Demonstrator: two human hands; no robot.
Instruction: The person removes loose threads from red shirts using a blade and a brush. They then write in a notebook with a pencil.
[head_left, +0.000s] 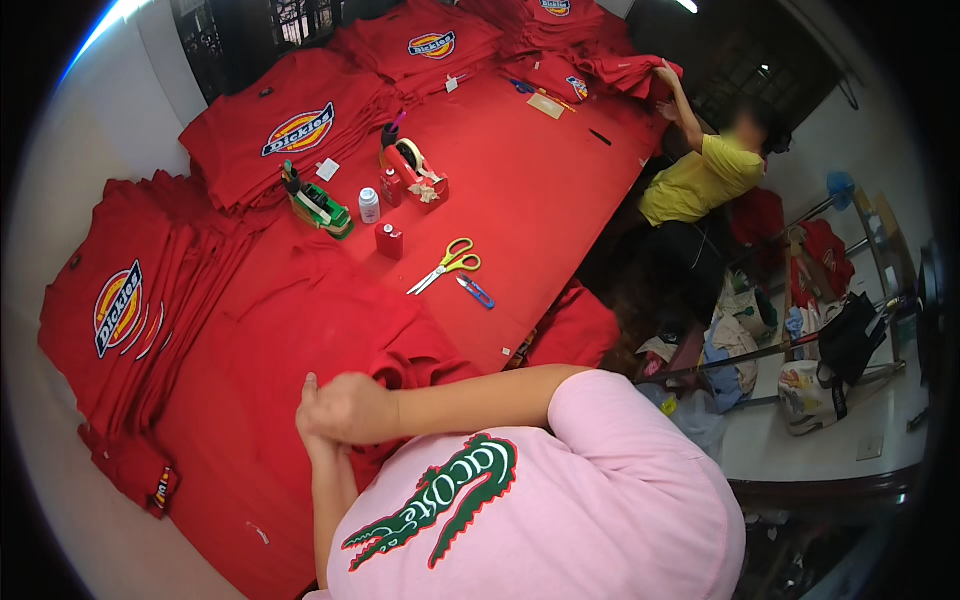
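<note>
- The left hand point(309, 402) and right hand point(355, 408) are together at the table's near side, the right closed into a rounded, blurred fist against the left. One left finger points up; whether either hand pinches any cloth, I cannot tell.
- The nearest shirt point(310, 315) lies just beyond the hands: soft red cloth, smooth over its broad part, bunched into rounded folds to their right.
- The table point(520, 200) has a flat, red surface, one long straight edge running away to the upper right.
- The left stack point(165, 235) is of red cloth in many thin, wavy layers; an oval print in yellow, white and dark blue marks its top. The middle stack point(250, 115) beyond carries a similar oval.
- Scissors point(462, 256) lie with bright metal blades parted and yellow loop handles; just beside them are slim snips point(476, 292) with a blue body.
- A white bottle point(370, 207), rounded and capped, stands near a boxy red container point(390, 240).
- A green dispenser point(325, 214) and a red dispenser point(418, 178) with a pale tape roll stand to either side of the bottle.
- A flat tan card point(545, 105) lies farther off.
- A co-worker point(710, 175) in a yellow top holds draped red cloth point(628, 73) at the far end.
</note>
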